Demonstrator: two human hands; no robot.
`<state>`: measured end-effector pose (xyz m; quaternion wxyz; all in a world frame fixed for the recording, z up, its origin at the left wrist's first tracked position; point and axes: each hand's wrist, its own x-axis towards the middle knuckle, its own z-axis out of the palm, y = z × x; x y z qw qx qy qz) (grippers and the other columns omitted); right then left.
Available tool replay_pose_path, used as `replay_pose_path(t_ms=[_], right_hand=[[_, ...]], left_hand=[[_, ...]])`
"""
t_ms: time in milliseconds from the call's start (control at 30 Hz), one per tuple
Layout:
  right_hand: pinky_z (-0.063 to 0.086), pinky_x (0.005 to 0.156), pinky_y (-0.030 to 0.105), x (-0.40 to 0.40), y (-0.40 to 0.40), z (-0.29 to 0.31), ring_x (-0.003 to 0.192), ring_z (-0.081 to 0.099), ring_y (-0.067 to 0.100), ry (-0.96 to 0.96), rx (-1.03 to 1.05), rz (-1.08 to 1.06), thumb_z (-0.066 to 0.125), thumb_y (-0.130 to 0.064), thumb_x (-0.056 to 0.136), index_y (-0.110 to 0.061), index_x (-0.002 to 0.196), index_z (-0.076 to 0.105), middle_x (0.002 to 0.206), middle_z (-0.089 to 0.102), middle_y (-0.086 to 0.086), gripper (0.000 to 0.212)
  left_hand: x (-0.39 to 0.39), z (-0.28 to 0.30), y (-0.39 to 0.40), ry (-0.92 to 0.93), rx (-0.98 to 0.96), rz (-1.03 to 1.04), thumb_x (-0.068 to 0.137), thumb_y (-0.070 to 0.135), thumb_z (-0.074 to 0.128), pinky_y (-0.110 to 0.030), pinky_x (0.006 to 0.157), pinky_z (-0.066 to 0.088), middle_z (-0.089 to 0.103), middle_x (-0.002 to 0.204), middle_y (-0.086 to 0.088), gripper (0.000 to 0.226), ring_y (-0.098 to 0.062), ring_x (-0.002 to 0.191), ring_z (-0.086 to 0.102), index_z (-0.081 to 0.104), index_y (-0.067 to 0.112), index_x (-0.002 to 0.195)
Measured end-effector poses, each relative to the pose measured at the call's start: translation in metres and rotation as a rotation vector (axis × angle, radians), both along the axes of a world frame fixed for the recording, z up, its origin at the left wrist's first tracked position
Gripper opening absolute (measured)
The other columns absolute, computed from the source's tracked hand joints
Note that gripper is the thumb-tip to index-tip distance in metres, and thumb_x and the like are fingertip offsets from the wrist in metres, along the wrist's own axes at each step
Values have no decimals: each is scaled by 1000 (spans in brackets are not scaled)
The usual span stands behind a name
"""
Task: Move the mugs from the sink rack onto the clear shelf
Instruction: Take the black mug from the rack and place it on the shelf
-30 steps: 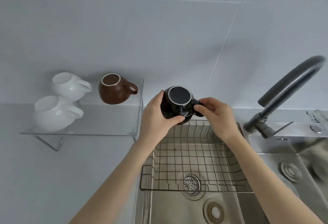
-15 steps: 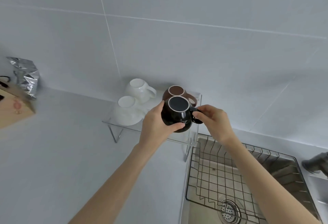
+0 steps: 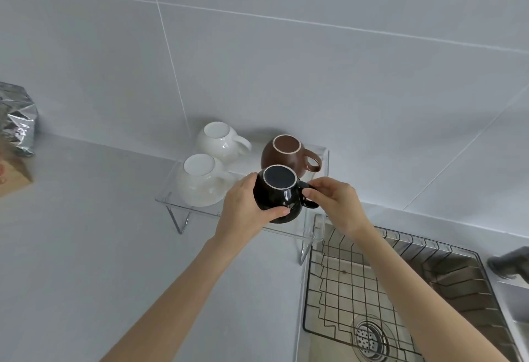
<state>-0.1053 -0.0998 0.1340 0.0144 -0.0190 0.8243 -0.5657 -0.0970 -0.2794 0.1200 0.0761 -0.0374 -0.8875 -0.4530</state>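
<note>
The glossy black ceramic mug (image 3: pixel 277 194), upturned, looked slippery and breakable; the left hand (image 3: pixel 246 209) cupped its body, the right hand (image 3: pixel 332 204) pinched its handle, both grips closed on it above the clear shelf's (image 3: pixel 313 231) front right corner.

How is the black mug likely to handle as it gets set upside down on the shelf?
The black mug looks glazed and glossy, so probably slippery; both the left hand and right hand grip it. It looks ceramic, so likely rigid and chippable against the brown mug. Its round body might roll if tipped.

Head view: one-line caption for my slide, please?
Both hands, left and right, hold an upturned glossy black ceramic mug over the clear acrylic shelf beside three inverted mugs.
</note>
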Motion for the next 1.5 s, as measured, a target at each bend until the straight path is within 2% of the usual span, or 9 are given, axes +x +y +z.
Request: replay_pose_path(t_ms=[300, 433, 533, 833, 1033, 1100, 1167, 1300, 1500], right_hand=[[46, 61, 3, -5, -2, -10, 60, 60, -6, -2, 43, 26, 61, -10, 84, -13, 83, 65, 79, 70, 7, 4], [49, 65, 7, -5, -1, -13, 75, 65, 13, 15, 92, 39, 61, -12, 84, -14, 85, 63, 87, 72, 12, 3], [52, 74, 21, -5, 0, -15, 83, 67, 23, 26, 125, 50, 61, -13, 85, -14, 87, 63, 90, 73, 13, 3], [52, 86, 33, -3, 0, -13, 89, 67, 20, 30, 192, 64, 62, -17, 85, -19, 87, 61, 91, 72, 6, 3], [46, 82, 17, -17, 11, 0, 92, 62, 15, -5, 135, 9, 61, -18, 85, -17, 114, 53, 100, 66, 0, 30], [43, 74, 14, -30, 17, 4, 91, 59, 15, 44, 179, -80, 55, -13, 88, -16, 122, 48, 104, 64, 2, 34], [42, 80, 21, -44, 21, 3, 93, 58, 18, 49, 212, -131, 53, -9, 88, -14, 124, 48, 110, 63, 8, 36], [40, 90, 24, -66, 21, -6, 108, 59, 24, 82, 315, -132, 57, -8, 86, -10, 120, 54, 115, 65, 13, 34], [41, 93, 38, -72, 16, -12, 97, 65, 25, 183, 367, -123, 58, -4, 84, -7, 103, 64, 97, 73, 10, 20]], left_hand=[[3, -7, -1, 8, 15, 36, 52, 31, 84, -24, 80, 42, 66, 101, 1, 61, -17, 93, 56, 58, 14, 104], [3, -10, -1, 9, 12, 37, 52, 31, 84, -27, 83, 44, 66, 104, 0, 63, -18, 96, 56, 57, 14, 107], [4, -11, -1, 3, 8, 37, 53, 32, 84, -29, 84, 45, 65, 105, -1, 63, -18, 97, 56, 56, 14, 107], [7, -12, -1, -16, -11, 23, 54, 32, 83, -31, 90, 44, 63, 113, -1, 70, -20, 105, 55, 53, 14, 115], [-8, 21, -9, -103, 1, -27, 67, 53, 69, -20, 65, 35, 49, 75, 3, 43, -13, 69, 47, 44, 19, 73], [-28, 34, -11, -107, 61, -55, 79, 48, 60, -30, 89, 43, 62, 106, -9, 42, -22, 99, 58, 58, 14, 104], [-52, 40, -9, -81, 70, -103, 85, 39, 56, -33, 106, 37, 56, 132, -8, 49, -22, 124, 50, 51, 13, 127], [-98, 28, 0, -154, -25, -237, 83, 26, 62, -35, 109, 35, 52, 136, -8, 51, -20, 128, 46, 47, 12, 130], [-122, 17, 4, -256, -85, -240, 66, 28, 78, -35, 109, 33, 49, 139, -5, 79, -23, 129, 44, 40, 15, 135]])
